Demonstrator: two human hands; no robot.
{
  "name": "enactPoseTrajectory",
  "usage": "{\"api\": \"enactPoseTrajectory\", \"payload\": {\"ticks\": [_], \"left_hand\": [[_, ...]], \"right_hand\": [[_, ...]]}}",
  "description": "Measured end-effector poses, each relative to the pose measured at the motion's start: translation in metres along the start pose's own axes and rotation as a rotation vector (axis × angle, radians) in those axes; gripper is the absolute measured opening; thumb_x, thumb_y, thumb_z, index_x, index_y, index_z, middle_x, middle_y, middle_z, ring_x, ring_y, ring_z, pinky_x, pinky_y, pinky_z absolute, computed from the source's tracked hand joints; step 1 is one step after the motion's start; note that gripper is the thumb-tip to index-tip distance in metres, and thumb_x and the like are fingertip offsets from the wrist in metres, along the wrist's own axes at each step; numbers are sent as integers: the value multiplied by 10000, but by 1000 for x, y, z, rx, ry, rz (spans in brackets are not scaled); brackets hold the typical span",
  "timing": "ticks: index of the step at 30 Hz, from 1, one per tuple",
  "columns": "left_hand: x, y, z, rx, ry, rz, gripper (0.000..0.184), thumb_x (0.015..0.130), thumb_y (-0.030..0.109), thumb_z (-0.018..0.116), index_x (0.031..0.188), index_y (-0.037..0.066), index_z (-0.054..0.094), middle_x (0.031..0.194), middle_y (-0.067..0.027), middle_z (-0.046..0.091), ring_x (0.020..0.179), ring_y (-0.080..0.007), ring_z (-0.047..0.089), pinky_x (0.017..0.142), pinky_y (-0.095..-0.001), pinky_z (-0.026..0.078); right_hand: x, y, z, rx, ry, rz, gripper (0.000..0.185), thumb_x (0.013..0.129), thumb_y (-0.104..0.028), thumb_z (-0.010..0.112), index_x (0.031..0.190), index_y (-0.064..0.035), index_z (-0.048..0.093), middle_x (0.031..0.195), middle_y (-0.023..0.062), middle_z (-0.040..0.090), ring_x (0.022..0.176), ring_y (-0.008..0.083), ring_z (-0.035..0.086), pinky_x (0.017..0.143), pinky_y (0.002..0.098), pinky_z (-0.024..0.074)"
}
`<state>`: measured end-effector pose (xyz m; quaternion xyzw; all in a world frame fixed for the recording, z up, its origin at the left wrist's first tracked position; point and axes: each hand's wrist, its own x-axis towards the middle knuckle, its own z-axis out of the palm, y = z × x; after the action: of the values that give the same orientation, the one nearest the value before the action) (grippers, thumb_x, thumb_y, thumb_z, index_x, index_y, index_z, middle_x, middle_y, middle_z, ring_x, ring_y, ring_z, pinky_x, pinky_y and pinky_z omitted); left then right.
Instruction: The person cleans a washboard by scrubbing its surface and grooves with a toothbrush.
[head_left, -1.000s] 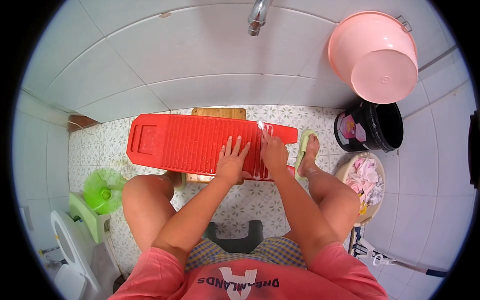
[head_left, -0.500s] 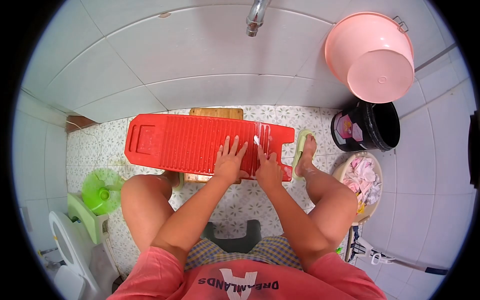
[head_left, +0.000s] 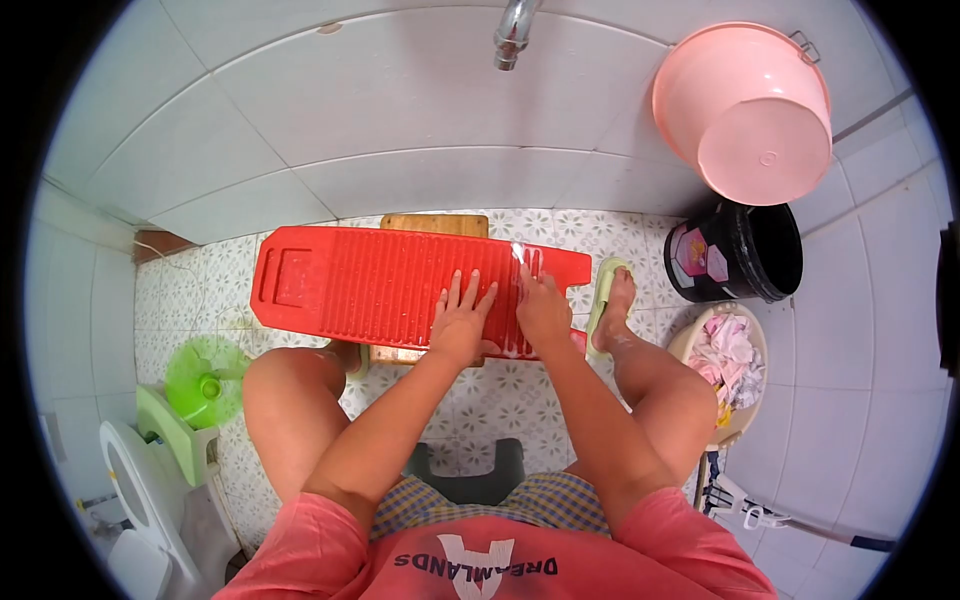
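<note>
A red ridged plastic washboard lies crosswise in front of me, over a wooden stool. My left hand rests flat on its ridges, fingers spread. Over the notched right end, my right hand has its fingers mostly curled, with the index finger pointing away from me. Just beyond that fingertip is a small white thing, too small to name; whether it is held or is foam I cannot tell. Wet white streaks show on the board around it.
At the right stand a black bucket and a basin of clothes. A pink bucket hangs above them. A metal tap juts from the wall. A green fan-like thing and a white toilet are at the left.
My right hand has slid away from me along the board, and the white thing at its fingertip sits nearer the far edge. My left hand stays in place.
</note>
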<state>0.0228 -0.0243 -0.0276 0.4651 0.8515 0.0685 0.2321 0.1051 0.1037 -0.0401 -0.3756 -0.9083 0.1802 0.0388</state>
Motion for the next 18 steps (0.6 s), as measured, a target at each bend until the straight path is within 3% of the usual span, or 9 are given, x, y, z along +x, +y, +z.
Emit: {"api": "enactPoseTrajectory", "payload": {"ticks": [3,5,12,14,18], "left_hand": [[0,0,0,4,-7,-4,1052,612,412,817,1468,190,248,1548,-128,126,1425,-352,94,1129,-485,197],[0,1,-1,4,-14,-4,1051,615,413,816,1469,192,245,1548,-127,123,1426,-351,89,1129,-485,197],[0,2,-3,12,-38,-13,1053,620,417,813,1472,198,235,1552,-125,109,1429,-345,79,1127,-481,199],[1,2,-3,15,-37,-12,1054,620,419,812,1472,198,234,1552,-125,107,1428,-345,80,1128,-479,196],[1,0,1,-4,22,11,1063,586,398,834,1462,200,265,1544,-137,134,1419,-371,94,1106,-505,228]], "right_hand": [[-18,-3,-4,-24,17,-20,451,812,-109,526,1258,-173,540,1076,166,569,796,396,647,702,484,537],[-29,-6,-11,-2,-154,49,444,820,-109,519,1260,-169,544,1046,170,584,788,397,647,706,483,539],[-20,-2,-12,9,-165,29,469,814,-101,536,1280,-161,527,1030,187,582,794,387,650,711,475,542],[-5,3,-1,-51,-26,-47,510,807,-90,545,1309,-161,494,1051,187,571,807,382,651,711,469,543],[12,3,2,-16,-95,4,533,807,-91,541,1329,-166,467,1080,178,558,807,383,652,710,467,545]]}}
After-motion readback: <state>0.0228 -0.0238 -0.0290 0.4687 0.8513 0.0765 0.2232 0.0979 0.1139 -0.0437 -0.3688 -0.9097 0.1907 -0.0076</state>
